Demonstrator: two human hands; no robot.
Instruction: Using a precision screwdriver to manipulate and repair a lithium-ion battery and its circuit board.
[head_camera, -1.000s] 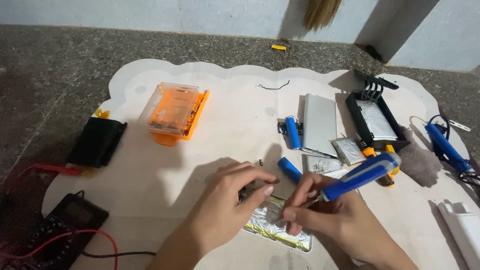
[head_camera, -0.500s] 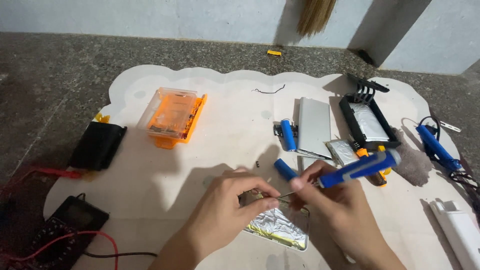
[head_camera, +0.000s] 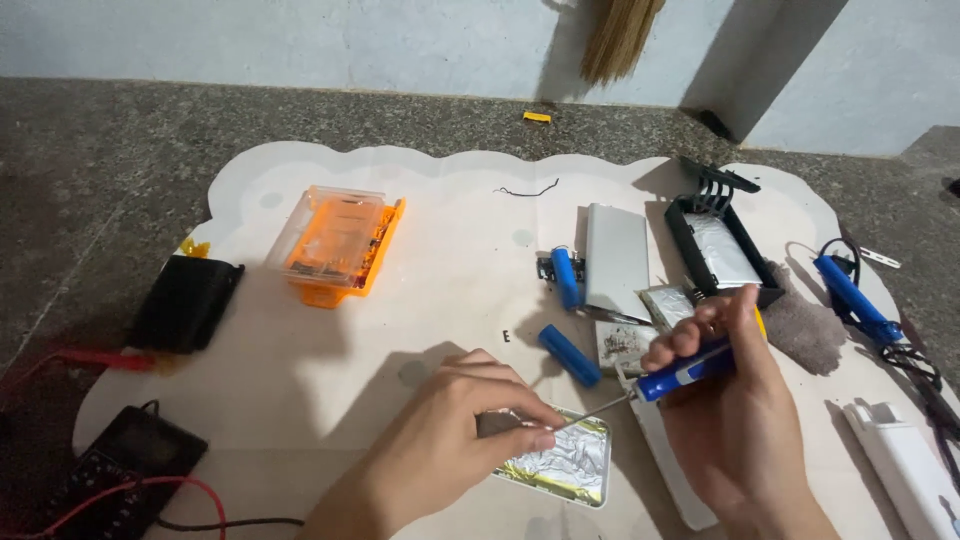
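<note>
- Since the earlier frame, you have raised the blue-handled screwdriver (head_camera: 690, 368) so its handle now tilts up to the right, and its thin shaft slants down to the silver foil-wrapped pack (head_camera: 562, 460).
- Your left hand (head_camera: 460, 430) is curled, thumb and fingers pinching a small piece at the left edge of that pack, where the screwdriver tip meets it.
- Your right hand (head_camera: 735, 400) is wrapped closed around the screwdriver handle, just right of the pack.
- That foil pack lies in a white tray on the pale mat (head_camera: 420, 300) that covers the desk, directly below both hands.
- A loose blue cylindrical cell (head_camera: 570, 355) lies just above the pack; a second blue cell (head_camera: 566, 277) lies farther up, beside a flat grey pouch (head_camera: 615, 260).
- Up and right of the pack stands an open black casing (head_camera: 722, 250).
- Well up and left of the pack sits an orange box with a clear lid (head_camera: 338, 245).
- Far left of the pack lie a black pouch (head_camera: 188, 302) and a black meter (head_camera: 125, 470) with red leads.
</note>
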